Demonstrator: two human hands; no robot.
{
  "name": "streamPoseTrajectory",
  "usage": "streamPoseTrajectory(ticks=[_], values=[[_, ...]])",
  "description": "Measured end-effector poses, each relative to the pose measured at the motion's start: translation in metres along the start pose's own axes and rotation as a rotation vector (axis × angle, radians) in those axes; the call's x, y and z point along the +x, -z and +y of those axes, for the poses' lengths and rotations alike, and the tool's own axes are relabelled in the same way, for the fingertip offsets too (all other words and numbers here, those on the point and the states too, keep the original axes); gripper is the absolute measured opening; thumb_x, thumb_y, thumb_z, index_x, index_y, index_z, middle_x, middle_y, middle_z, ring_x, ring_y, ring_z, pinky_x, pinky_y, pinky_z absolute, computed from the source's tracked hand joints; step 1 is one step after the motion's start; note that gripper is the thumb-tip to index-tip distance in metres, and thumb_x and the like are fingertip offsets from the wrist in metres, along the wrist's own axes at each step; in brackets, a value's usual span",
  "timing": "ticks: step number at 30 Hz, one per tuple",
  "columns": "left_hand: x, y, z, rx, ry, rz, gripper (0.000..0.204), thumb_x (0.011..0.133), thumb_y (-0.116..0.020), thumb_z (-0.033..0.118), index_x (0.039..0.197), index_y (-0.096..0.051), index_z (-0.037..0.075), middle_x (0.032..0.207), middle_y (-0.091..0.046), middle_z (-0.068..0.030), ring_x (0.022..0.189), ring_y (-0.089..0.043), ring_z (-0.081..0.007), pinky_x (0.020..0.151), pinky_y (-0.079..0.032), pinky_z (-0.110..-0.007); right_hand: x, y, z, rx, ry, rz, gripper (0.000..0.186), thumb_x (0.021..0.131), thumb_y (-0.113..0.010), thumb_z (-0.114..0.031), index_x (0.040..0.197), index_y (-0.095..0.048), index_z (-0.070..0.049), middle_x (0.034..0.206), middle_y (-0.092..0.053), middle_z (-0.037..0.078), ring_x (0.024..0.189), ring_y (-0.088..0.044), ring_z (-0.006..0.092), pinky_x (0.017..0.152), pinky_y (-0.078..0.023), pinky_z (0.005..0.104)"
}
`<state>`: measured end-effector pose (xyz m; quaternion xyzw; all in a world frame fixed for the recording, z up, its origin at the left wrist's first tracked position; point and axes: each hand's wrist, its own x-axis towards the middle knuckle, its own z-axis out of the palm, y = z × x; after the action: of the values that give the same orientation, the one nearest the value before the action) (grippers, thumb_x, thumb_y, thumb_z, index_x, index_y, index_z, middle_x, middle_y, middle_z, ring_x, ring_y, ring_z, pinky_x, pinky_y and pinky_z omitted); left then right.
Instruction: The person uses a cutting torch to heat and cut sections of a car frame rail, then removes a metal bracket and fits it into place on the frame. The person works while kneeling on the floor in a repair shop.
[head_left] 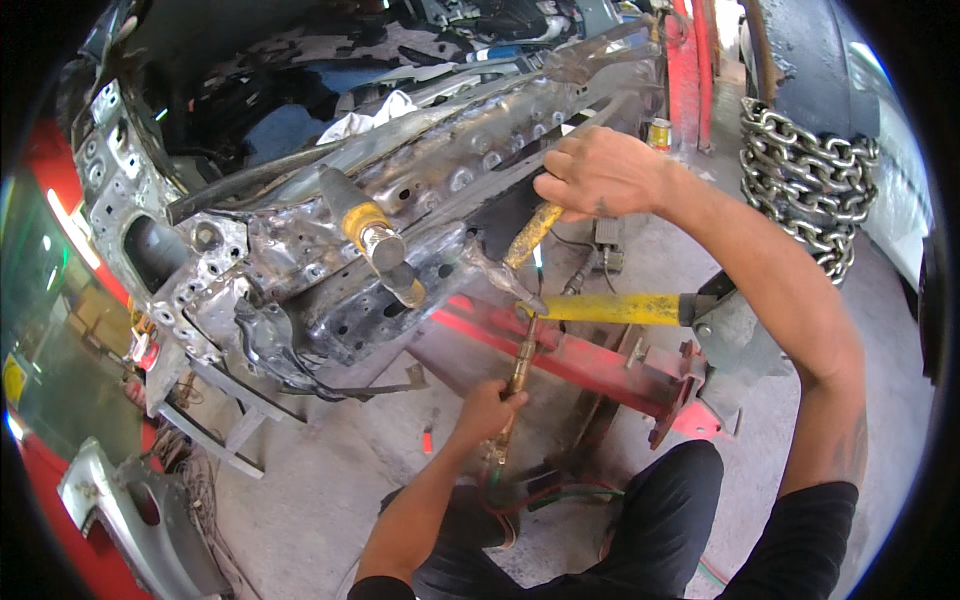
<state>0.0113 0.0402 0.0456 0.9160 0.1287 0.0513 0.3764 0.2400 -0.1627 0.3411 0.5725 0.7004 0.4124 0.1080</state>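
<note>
Stripped car frame [400,180] runs lower-left to upper-right, above and ahead of both hands. Red bench beam [560,360] sits under it. Yellow-handled tool [530,235] hangs off the frame's lower edge, long axis slanting down-left; right hand [600,172] clenched round its top, arm stretched out, nearer the frame. Brass torch [520,365] points up at the frame; left hand [488,408] grips its lower body, well below, elbow bent.

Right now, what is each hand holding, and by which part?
The left hand grips a brass torch at its lower handle. The right hand holds a hammer-like tool's yellowish handle at its upper end.
</note>
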Motion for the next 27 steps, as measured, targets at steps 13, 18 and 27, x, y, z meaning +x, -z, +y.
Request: streamPoseTrajectory(ticks=[13, 18, 27], values=[[0.002, -0.006, 0.011, 0.055, -0.012, -0.054, 0.040, 0.085, -0.073, 0.036, 0.089, -0.070, -0.003, 0.072, -0.066, -0.0185, 0.067, -0.065, -0.0254, 0.065, -0.048, -0.042, 0.035, -0.025, 0.050, -0.126, -0.069, 0.172, 0.015, 0.086, -0.062, -0.021, 0.087, -0.058, -0.007, 0.071, -0.066, 0.014, 0.066, -0.068, 0.0312, 0.056, -0.053, 0.0436], [0.006, -0.012, 0.014, -0.021, -0.013, -0.064, 0.042, 0.085, -0.073, 0.037, 0.090, -0.070, -0.004, 0.070, -0.065, -0.0171, 0.066, -0.063, -0.0214, 0.064, -0.048, -0.040, 0.039, -0.030, 0.045, -0.169, -0.461, 0.004, 0.013, 0.086, -0.060, -0.018, 0.092, -0.062, -0.006, 0.073, -0.068, 0.015, 0.067, -0.069, 0.0309, 0.058, -0.054, 0.0420], [0.005, -0.002, 0.012, 0.038, 0.025, -0.063, 0.044, 0.086, -0.073, 0.040, 0.093, -0.070, -0.004, 0.073, -0.067, -0.0153, 0.068, -0.064, -0.0235, 0.064, -0.049, -0.039, 0.075, -0.036, 0.042, -0.096, -0.452, 0.120, 0.013, 0.082, -0.062, -0.015, 0.092, -0.064, -0.007, 0.077, -0.070, 0.015, 0.067, -0.070, 0.0328, 0.061, -0.055, 0.0433]])
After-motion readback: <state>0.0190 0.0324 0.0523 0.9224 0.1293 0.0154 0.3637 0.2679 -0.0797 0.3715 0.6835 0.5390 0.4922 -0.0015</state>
